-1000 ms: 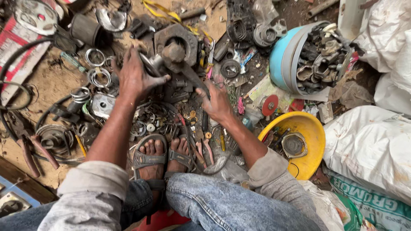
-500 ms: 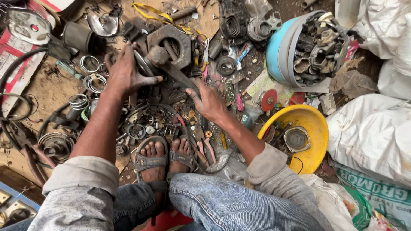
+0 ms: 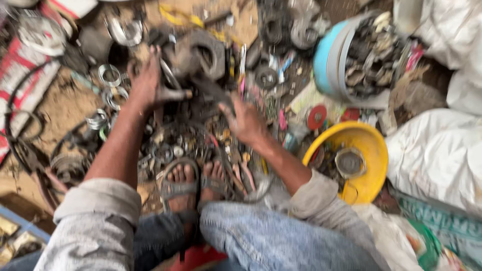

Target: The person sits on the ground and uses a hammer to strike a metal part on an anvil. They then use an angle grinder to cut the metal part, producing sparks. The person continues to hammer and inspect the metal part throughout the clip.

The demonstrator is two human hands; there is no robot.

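Fingers (image 3: 150, 75) round metal part (image 3: 173, 93), red-white package (image 3: 20, 75) leftward.

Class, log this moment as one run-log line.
left hand: grips metal shaft part | right hand: on dark tool handle | nearby: yellow bowl, blue tub | view: blurred

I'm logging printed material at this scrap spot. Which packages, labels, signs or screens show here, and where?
Red and white printed sheet: far left edge, flat on the dirt, partly under metal rings.
Green and white printed sack: bottom right, crumpled beside the yellow bowl.
White sacks: right edge, plain, bulging.
No screens or signs visible.
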